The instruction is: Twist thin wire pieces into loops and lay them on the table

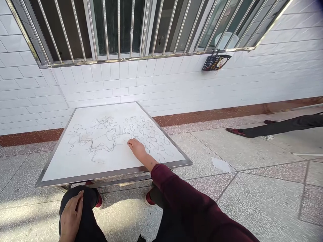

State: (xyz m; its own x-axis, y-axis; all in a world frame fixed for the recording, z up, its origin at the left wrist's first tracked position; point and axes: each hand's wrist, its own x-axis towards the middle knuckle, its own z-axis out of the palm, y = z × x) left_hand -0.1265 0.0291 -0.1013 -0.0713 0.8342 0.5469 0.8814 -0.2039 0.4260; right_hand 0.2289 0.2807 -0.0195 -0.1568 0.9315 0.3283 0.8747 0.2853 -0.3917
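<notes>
Fingers [131,144] of our right hand [137,148] curl down on the table [75,161], tips at the edge of the loops [151,134]; we cannot tell whether they pinch a pen. Left hand [70,215] lies flat, spread on our knee [88,198], holding nothing. Tiled wall [227,87] behind, barred window [118,30] above. Speckled floor [252,195]. White table stands near the wall; scribble [98,139] left of the loops. Another person's legs [285,126] stretch out far right. Paper scrap [221,164] on the floor near the table.
</notes>
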